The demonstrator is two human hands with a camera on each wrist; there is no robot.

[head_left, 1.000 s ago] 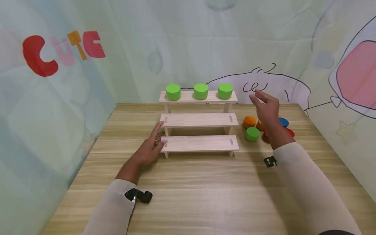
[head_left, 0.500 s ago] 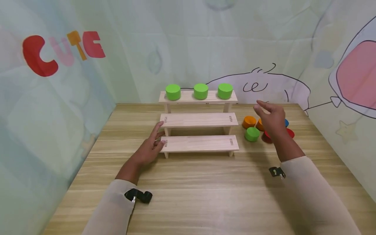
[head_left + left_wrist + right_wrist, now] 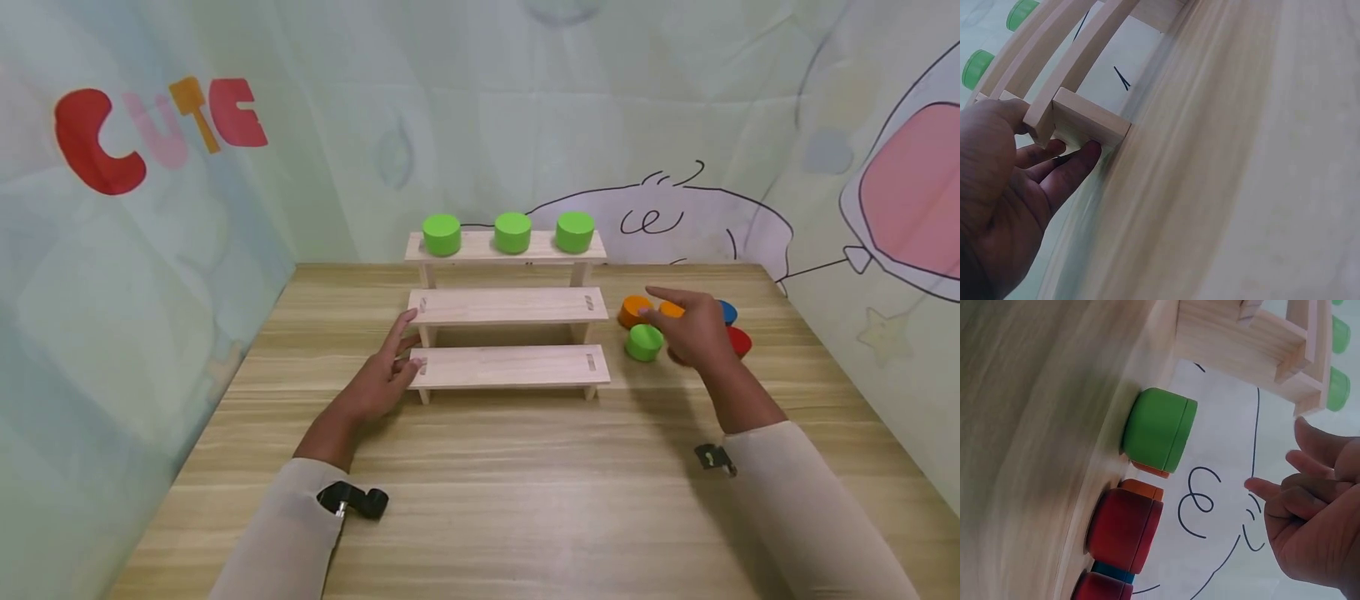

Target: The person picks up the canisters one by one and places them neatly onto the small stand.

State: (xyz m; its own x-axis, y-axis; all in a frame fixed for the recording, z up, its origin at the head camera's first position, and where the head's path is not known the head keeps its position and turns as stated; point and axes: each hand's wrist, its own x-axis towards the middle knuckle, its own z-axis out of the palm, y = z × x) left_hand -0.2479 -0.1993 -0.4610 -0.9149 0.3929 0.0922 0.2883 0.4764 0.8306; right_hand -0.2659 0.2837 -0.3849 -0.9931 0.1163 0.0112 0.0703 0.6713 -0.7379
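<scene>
Now, the left hand point(image 3: 381, 382) grips the shelf point(image 3: 510, 367) at its left end; right of the shelf, the right hand point(image 3: 693, 327), thumb and fingers apart, hovers near a green block point(image 3: 644, 343) and an orange block point(image 3: 632, 312).

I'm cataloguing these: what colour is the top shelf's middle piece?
Green piece, clearest in the head view.
</scene>
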